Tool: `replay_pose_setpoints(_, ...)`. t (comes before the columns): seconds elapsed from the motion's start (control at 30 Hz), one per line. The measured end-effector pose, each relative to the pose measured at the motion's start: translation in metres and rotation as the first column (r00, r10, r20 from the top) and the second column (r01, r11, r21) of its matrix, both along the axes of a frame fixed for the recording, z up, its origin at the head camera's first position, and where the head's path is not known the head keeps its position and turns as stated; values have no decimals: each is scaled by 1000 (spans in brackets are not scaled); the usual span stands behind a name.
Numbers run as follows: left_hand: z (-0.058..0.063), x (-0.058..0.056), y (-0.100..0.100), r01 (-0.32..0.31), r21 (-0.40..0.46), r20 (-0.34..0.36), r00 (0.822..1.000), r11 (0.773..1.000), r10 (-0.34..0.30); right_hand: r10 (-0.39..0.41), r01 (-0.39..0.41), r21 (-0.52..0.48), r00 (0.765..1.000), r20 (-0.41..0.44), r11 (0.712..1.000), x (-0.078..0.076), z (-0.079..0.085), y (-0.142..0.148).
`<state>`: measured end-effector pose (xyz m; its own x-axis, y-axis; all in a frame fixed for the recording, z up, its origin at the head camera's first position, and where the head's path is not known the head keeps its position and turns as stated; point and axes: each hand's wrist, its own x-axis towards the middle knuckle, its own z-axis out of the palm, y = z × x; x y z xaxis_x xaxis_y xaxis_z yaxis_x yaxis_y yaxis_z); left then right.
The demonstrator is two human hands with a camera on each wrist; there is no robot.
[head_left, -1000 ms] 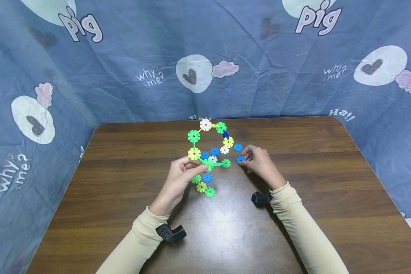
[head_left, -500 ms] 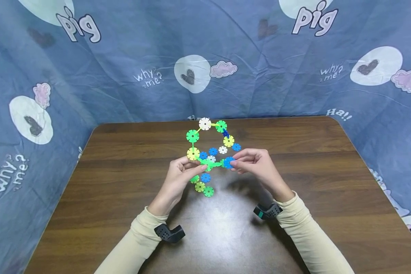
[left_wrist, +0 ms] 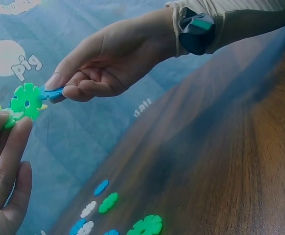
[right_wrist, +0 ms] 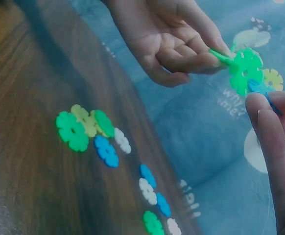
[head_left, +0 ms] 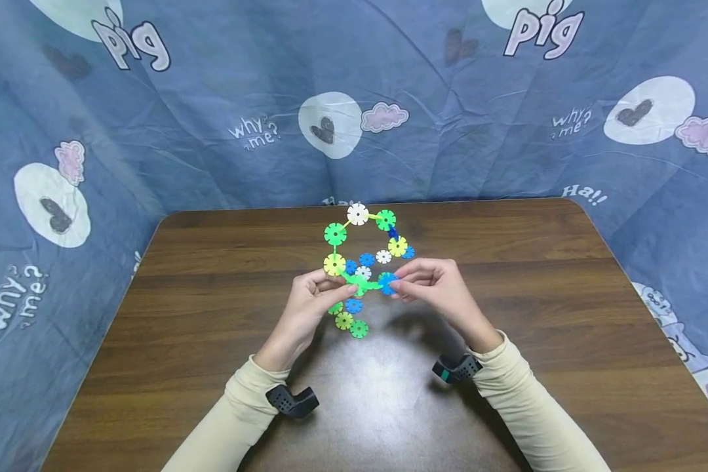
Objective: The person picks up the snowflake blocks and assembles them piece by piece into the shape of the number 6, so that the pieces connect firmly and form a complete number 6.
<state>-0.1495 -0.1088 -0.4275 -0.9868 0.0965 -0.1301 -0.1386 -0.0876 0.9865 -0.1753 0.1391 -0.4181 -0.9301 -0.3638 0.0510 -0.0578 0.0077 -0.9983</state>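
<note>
- Brown wood-grain table [head_left: 566, 314], blue printed cloth [head_left: 242, 170] behind.
- Multicoloured plastic disc chain [head_left: 335, 234]: raised, pinched by left hand [head_left: 309, 307].
- Blue notched plastic disc [head_left: 387, 283]: at the chain's end, right hand [head_left: 441, 292] pinching.
- Skewed pushing might pop the chain apart.

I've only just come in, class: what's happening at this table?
A person's left hand holds up a curved chain of coloured discs. Their right hand pinches a blue disc against the green disc at one end of the chain; whether it has locked in isn't clear. More discs lie on the wooden table.
</note>
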Motion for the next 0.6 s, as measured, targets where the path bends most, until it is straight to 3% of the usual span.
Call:
replay_pose_setpoints(0.37,-2,-2,2,-3,36,-7,1000,999,3,-13,14,-75,1000,11,997,2,-7,-7)
replay_pose_setpoints(0.6,-3,-2,1,-24,-1,-22,999,1000,24,14,-12,-64,1000,19,998,0,-6,-8)
